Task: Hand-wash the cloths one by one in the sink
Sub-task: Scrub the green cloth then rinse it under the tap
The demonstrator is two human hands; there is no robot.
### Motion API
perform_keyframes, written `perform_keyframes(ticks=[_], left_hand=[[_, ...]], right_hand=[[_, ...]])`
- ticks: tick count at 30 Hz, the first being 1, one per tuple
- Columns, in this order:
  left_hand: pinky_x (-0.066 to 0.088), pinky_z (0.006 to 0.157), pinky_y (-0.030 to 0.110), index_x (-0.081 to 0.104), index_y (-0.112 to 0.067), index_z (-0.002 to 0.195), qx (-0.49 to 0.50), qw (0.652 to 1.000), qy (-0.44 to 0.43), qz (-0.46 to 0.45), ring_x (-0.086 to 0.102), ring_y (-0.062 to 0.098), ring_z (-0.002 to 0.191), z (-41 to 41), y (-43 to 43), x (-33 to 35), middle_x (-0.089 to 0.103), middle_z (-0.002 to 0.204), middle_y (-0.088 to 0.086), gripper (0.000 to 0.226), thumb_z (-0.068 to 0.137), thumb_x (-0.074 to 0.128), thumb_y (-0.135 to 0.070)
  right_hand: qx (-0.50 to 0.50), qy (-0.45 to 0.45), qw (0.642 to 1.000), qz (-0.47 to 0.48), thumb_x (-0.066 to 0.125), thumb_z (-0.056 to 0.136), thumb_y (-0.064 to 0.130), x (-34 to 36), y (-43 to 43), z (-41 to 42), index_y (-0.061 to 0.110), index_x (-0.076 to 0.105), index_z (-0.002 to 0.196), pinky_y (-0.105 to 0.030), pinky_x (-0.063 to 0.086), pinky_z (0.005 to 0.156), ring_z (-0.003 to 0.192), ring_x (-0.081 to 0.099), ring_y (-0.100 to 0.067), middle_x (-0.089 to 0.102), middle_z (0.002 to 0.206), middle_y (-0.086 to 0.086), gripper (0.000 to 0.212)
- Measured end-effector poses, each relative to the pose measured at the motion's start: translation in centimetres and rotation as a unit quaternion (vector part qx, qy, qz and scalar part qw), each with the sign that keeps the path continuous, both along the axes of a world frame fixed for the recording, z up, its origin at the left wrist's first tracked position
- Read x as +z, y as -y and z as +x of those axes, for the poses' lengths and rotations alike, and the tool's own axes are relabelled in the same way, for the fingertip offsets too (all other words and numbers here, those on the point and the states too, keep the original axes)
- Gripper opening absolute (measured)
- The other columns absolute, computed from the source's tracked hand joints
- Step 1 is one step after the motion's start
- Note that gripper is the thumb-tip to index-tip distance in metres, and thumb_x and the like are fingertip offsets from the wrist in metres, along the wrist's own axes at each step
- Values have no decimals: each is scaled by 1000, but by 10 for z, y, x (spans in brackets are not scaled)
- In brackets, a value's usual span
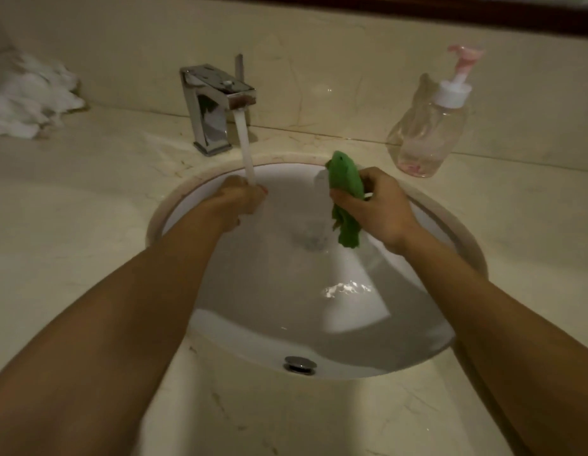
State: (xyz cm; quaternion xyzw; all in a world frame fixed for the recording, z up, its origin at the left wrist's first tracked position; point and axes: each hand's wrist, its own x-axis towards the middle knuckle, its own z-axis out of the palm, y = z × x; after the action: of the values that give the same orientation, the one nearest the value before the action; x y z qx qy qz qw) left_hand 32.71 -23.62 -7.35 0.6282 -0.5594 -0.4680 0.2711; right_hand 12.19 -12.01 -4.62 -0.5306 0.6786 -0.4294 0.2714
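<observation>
A bathroom: oval sink [319, 353], chrome faucet [213, 106], soap dispenser [430, 126].

clear pump bottle [427, 136] with a pink nozzle and a little pink liquid at the bottom, sitting back right on the beige marble counter [88, 209]; square chrome tap [213, 106] running

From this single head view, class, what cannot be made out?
Left hand: head view, the water stream and blur hide its grip.
White pile: head view, blurred and cut by the left edge; cloth count unknown.
Sink drain: head view, blurred under running water.
</observation>
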Motion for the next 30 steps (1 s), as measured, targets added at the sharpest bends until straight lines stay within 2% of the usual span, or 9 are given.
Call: perform_keyframes(ticks=[3, 8, 10, 14, 17, 20, 23, 26, 30], left_hand=[[48, 91, 39, 68, -17, 113, 30, 996, -82, 25, 63, 20, 101, -2, -5, 19, 69, 113, 3, 18, 98, 59, -18], [46, 95, 39, 61, -17, 126, 18, 959, -266, 99, 62, 22, 108, -19, -9, 31, 69, 114, 5, 58, 101, 33, -61], [46, 88, 32, 56, -15, 126, 45, 950, -292, 101, 61, 21, 101, -22, -8, 30, 65, 108, 5, 50, 103, 38, -56], [50, 81, 32, 54, -11, 137, 99, 952, -285, 54, 61, 28, 114, -16, 6, 19, 62, 130, 9, 43, 105, 42, -38], [53, 88, 40, 63, -20, 120, 151, 936, -311, 68, 66, 28, 108, -11, 11, 17, 70, 115, 9, 43, 94, 50, -51], [55, 85, 46, 59, -21, 132, 106, 942, -311, 67, 65, 31, 113, -8, 9, 21, 66, 128, 7, 67, 80, 50, -62], [54, 86, 45, 61, -25, 122, 132, 952, -275, 38, 67, 27, 98, -7, 5, 24, 70, 109, 6, 61, 78, 59, -67], [57, 82, 40, 60, -25, 115, 96, 972, -208, -48, 68, 19, 92, -12, -1, 21, 70, 103, 0, 47, 87, 62, -63], [57, 83, 37, 56, -28, 107, 111, 970, -209, -58, 67, 16, 88, -10, -3, 25, 69, 98, -4, 52, 79, 65, -71]], right_hand=[[6, -32, 999, -9, 77, 92, 29, -1, 25, 33, 19, 52, 124, -36, 60, 84, 94, 67, -17, 63, 101, 4, 42], [-10, 9, 1000, -19, 63, 98, 45, -19, 78, 97, 22, 47, 133, -36, 58, 90, 102, 64, -20, 56, 120, -5, 44], [7, 35, 999, 7, 51, 104, 47, -24, 87, 116, 23, 47, 138, -32, 52, 94, 110, 61, -21, 51, 125, -4, 42], [74, 130, 989, 9, 49, 108, 35, -26, 82, 122, 20, 58, 127, -39, 56, 100, 105, 68, -17, 69, 116, -3, 26], [93, 192, 977, 0, 51, 107, 33, -20, 77, 117, 21, 59, 128, -41, 56, 100, 105, 68, -14, 69, 116, 0, 25], [103, 248, 963, 10, 50, 108, 33, -16, 75, 115, 20, 58, 132, -41, 55, 98, 109, 65, -15, 68, 122, -2, 29], [87, 294, 952, 13, 45, 110, 29, -14, 76, 111, 26, 60, 125, -34, 54, 87, 104, 64, -14, 68, 116, 1, 22], [70, 306, 949, 31, 41, 111, 36, -13, 73, 108, 28, 63, 104, -32, 58, 73, 85, 69, -13, 73, 93, 0, 24], [96, 384, 916, 63, 57, 98, 57, -11, 73, 111, 22, 69, 115, -48, 60, 90, 98, 74, -24, 78, 103, -9, 41]])
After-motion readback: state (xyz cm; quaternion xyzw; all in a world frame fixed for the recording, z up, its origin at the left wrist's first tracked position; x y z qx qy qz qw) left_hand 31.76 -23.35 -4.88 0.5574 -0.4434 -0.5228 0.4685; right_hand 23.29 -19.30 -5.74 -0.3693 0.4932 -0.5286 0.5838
